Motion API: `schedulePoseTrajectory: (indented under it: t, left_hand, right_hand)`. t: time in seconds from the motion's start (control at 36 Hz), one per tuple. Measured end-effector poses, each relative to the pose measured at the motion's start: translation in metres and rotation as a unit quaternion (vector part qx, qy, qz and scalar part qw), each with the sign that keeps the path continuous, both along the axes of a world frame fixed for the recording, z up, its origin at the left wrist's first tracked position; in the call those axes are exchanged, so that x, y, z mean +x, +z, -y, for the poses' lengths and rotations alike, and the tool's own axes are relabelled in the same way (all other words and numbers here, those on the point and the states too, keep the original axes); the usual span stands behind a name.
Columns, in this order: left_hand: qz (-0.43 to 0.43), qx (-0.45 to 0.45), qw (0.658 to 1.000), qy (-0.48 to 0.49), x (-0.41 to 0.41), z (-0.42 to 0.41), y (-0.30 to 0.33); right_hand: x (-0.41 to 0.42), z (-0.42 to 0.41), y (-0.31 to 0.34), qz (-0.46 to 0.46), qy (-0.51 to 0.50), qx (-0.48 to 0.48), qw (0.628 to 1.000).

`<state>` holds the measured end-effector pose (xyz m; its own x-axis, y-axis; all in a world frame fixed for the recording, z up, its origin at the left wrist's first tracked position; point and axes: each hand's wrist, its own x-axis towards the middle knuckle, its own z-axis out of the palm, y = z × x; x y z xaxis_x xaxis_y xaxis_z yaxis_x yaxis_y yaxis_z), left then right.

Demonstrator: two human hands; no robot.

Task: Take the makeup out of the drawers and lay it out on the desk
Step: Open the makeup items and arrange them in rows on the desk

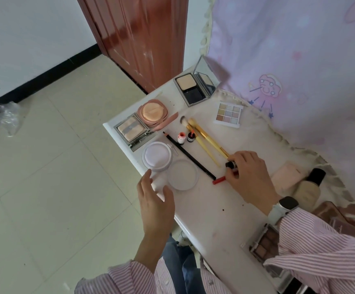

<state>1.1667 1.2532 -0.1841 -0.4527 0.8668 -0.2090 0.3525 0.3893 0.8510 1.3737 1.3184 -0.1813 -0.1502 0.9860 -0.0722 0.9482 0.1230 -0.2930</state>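
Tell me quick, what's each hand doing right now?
Left hand: open, fingers relaxed, holding nothing, near the round powder lid.
Right hand: fingers curled round a small dark-capped tube, by the red lip pencil.

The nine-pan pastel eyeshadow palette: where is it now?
Head view: the eyeshadow palette lies flat on the desk, right of the brushes, below the open mirrored compact.
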Motion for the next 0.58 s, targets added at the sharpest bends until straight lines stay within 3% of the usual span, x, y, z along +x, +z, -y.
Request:
schedulePoseTrajectory:
  t: [0.08,0.14,0.17,0.22,0.25,0.31,0.36,0.58]
  left_hand:
    - [-0.027,0.028,0.999,0.009,-0.001,0.001,0.002]
    - [-0.035,0.057,0.998,-0.004,0.001,0.001,0.005]
    - [-0.033,0.066,0.997,-0.016,0.003,0.001,0.006]
    - [-0.019,0.067,0.997,-0.041,0.008,-0.001,0.010]
    - [-0.009,0.067,0.996,-0.054,0.012,-0.002,0.012]
    - [0.004,0.074,0.994,-0.079,0.018,-0.004,0.014]
    - [0.008,0.084,0.991,-0.103,0.023,-0.005,0.015]
    - [0.029,0.095,0.986,-0.136,0.021,-0.003,0.024]
  right_hand:
    - [-0.001,-0.003,0.014,-0.130,-0.006,0.027,0.991]
    - [-0.007,-0.004,0.030,-0.300,-0.084,-0.043,0.949]
    - [-0.013,-0.006,0.039,-0.411,-0.144,-0.105,0.894]
    - [-0.025,-0.008,0.053,-0.618,-0.251,-0.230,0.709]
    - [-0.030,-0.007,0.058,-0.672,-0.276,-0.271,0.631]
    - [-0.039,-0.002,0.063,-0.710,-0.293,-0.312,0.559]
    - [-0.048,0.004,0.064,-0.707,-0.286,-0.324,0.560]
    - [-0.051,0.017,0.052,-0.624,-0.280,-0.273,0.676]
